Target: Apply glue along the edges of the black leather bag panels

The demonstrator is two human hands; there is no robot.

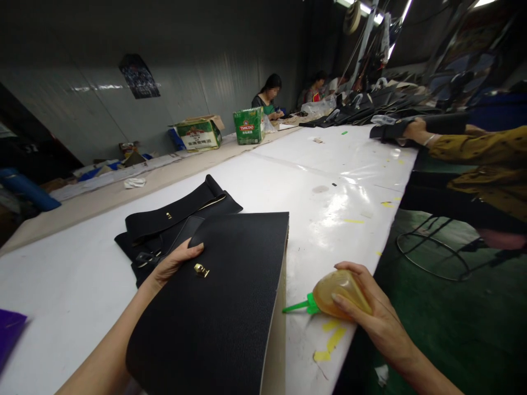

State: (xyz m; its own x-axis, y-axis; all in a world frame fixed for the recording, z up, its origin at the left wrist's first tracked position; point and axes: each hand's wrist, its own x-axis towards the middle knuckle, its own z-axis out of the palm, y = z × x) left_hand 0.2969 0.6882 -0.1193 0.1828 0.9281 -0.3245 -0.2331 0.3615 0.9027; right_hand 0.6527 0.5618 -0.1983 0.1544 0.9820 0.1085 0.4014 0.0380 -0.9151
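A black leather panel (222, 296) with a gold clasp (201, 270) stands tilted at the lower middle. My left hand (175, 263) grips its upper left edge, thumb on the front, other fingers hidden behind. To the right, my right hand (370, 304) is wrapped round a squeeze bottle (340, 293) of amber liquid. The bottle's green nozzle (298, 307) points left, close to the panel's pale right edge; whether they touch cannot be told. Behind the panel, more black leather pieces (177, 216) with gold fittings lie on the white table (321, 181).
Two cartons (249, 126) stand along the table's far side. Yellow scraps (335, 340) lie by its right edge. At the right, a person's hands (418, 131) hold black material, near a metal stool (432, 255). Other people sit farther back. A purple item (10, 332) is at lower left.
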